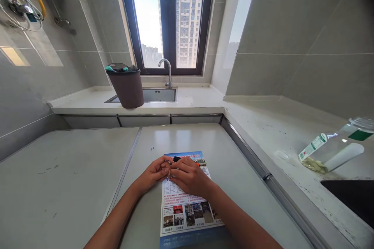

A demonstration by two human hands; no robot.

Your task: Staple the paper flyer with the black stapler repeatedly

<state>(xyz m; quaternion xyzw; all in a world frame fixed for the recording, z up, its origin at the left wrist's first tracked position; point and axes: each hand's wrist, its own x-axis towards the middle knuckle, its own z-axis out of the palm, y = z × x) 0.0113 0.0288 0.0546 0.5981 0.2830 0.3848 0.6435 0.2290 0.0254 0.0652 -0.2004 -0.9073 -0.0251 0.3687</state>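
A printed flyer [187,210] with blue borders and small photos lies on the white table [228,163] in front of me. Over its upper half my left hand [153,173] and my right hand [189,175] meet, fingertips pinched together on something small that I cannot make out. A small black and orange object [177,159] shows just beyond my right fingers on the flyer. A few tiny dark specks [152,148] lie on the table, up and left of the flyer.
A brown bucket [127,85] stands on the counter by the sink [160,95] and tap [167,71] under the window. On the right counter lie a clear glass jar [333,149] on its side and a dark hob corner [353,198].
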